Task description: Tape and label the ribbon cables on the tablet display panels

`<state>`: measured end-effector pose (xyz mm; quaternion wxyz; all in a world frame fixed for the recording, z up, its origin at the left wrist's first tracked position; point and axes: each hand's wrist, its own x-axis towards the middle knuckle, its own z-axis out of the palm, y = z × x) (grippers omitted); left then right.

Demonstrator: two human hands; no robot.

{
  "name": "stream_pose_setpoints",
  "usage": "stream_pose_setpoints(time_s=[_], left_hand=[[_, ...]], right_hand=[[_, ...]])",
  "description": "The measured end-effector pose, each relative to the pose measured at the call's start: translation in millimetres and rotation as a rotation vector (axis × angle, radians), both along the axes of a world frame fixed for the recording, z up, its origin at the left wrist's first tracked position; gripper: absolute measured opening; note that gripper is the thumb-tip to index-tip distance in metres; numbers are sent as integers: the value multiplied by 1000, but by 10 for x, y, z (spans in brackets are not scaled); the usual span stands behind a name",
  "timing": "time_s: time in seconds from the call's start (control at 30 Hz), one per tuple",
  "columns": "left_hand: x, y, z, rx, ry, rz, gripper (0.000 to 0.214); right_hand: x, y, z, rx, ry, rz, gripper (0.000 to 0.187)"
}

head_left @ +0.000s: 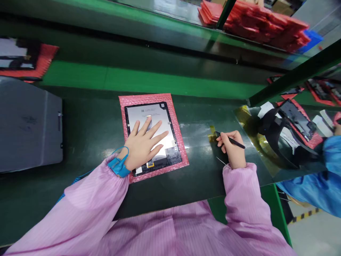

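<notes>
My left hand (145,145), fingers spread, lies flat on the silver back of a tablet screen panel (157,110). Under the panel is a pink bubble-wrap sheet (181,142), its edges showing all round. A blue wrist strap (119,166) circles my left wrist. Farther right, my right hand (231,146) grips black tweezers (236,142) like a pen. Their tip meets a piece of yellow translucent tape (212,134) on the dark green bench. A thin pale metal tool (221,161) lies just below my right hand.
A grey case (29,124) stands at the left. Wrapped panels (18,57) lie behind it. To the right are an amber film sheet (255,135), black curved strips (271,124) and a co-worker's blue sleeve (314,185). Red bubble bags (266,25) fill the upper shelf beside a green post (295,76).
</notes>
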<state>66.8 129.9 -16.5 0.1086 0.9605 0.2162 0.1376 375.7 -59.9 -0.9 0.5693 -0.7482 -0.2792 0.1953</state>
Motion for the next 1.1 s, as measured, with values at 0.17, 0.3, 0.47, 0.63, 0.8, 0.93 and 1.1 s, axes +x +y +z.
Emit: stream_pose_setpoints(time_s=[0.17, 0.3, 0.47, 0.63, 0.8, 0.93, 1.1], left_hand=[[4, -12, 13, 51, 27, 3, 46], [25, -24, -5, 60, 2, 9, 46], [50, -43, -40, 3, -35, 21, 45], [52, -32, -33, -55, -80, 17, 44], [-2, -12, -1, -152, -209, -32, 41], [-168, -33, -5, -239, -447, -40, 37], [-496, -54, 53, -311, -452, -22, 34]], right_hand=[[43, 6, -46, 16, 0, -15, 39], [-37, 57, -38, 70, -13, -50, 42], [-176, 88, 7, 148, -31, -55, 46], [-287, 69, 34, 202, 18, -46, 51], [-757, 137, 51, 245, 123, 54, 46], [-1129, 145, 56, 251, 166, 112, 41], [-886, 33, 95, 271, 60, -2, 39]])
